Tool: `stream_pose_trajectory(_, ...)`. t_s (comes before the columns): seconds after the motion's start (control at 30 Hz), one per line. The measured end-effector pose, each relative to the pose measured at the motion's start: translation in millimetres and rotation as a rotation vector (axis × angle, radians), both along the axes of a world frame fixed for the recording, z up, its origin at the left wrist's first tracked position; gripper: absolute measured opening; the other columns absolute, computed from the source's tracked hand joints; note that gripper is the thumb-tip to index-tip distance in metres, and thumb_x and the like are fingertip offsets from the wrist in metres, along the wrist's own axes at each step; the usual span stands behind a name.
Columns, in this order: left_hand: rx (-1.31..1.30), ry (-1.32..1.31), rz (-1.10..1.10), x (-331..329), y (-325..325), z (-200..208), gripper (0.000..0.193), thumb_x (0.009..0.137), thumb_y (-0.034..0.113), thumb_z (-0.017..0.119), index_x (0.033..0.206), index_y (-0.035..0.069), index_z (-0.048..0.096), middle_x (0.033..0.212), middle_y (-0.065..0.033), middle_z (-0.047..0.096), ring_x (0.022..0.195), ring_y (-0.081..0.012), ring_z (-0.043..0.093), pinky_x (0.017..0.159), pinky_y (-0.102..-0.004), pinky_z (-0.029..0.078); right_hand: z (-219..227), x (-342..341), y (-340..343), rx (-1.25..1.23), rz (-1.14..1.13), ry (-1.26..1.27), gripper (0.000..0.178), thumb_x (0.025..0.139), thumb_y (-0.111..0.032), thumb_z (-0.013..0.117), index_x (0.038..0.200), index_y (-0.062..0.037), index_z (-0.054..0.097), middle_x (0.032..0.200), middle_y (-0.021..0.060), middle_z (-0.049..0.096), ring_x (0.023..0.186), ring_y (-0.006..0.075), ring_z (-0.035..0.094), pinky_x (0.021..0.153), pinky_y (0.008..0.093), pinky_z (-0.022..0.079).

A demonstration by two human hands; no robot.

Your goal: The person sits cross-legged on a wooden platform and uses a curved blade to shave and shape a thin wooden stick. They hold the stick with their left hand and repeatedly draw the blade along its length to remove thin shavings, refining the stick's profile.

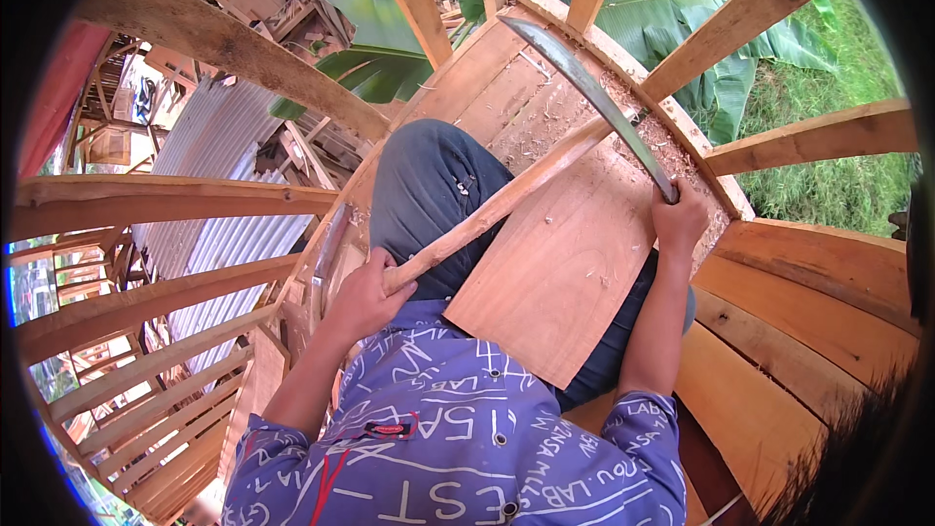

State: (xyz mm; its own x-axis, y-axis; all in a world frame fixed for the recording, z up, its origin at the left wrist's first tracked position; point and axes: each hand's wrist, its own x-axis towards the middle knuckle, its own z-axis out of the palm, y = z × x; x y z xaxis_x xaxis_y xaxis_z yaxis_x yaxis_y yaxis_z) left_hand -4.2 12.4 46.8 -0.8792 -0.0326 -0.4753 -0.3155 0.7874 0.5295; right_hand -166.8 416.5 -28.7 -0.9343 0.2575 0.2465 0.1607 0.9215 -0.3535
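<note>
The work surface is a plank floor (472, 78), strewn with shavings (674, 149) at the far right. Wooden slats (185, 197) fan out on the left, far and right sides. Beyond them are corrugated sheets (209, 141) at left, large leaves (662, 0) at the far side and grass (804, 170) at far right.

Quantities: one stick (516, 197), one curved blade (592, 88), one board (550, 297), two grips. The board lies across the lap. The stick runs from near left to far right; the blade crosses it near its far end. The left grip (373, 290) is curled around the stick's near end; the right grip (681, 219) is wrapped around the blade's near end.
</note>
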Motion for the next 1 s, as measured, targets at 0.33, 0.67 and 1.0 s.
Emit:
stream_pose_trajectory(0.33,0.241,0.007,-0.050,-47,58,30,0.030,0.090,0.025,0.058,0.095,-0.004,0.050,0.069,-0.0188,0.052,0.063,-0.0262,0.047,0.063,-0.0382,0.040,20,12,-31,-0.193,0.244,0.199,0.020,0.076,-0.023,0.068,0.066,-0.0080,0.060,0.058,0.0122,0.058,0.055,0.0322,0.060,0.051,0.0401,0.045)
stream_pose_trajectory(0.67,0.106,0.018,-0.158,-67,118,62,0.034,0.089,0.025,0.056,0.103,-0.006,0.050,0.081,-0.0300,0.059,0.084,-0.0469,0.059,0.071,-0.0472,0.044,32,14,-8,-0.226,0.232,0.261,0.015,0.074,-0.016,0.067,0.065,-0.0068,0.059,0.058,0.0114,0.058,0.055,0.0308,0.060,0.051,0.0386,0.045)
stream_pose_trajectory(1.0,0.278,-0.134,-0.084,-32,93,70,0.020,0.089,0.021,0.056,0.092,0.002,0.050,0.072,-0.0073,0.049,0.069,-0.0160,0.046,0.065,-0.0338,0.040,18,0,42,-0.209,-0.182,0.247,0.015,0.072,-0.019,0.067,0.067,-0.0064,0.060,0.057,0.0140,0.056,0.055,0.0348,0.058,0.052,0.0429,0.045)
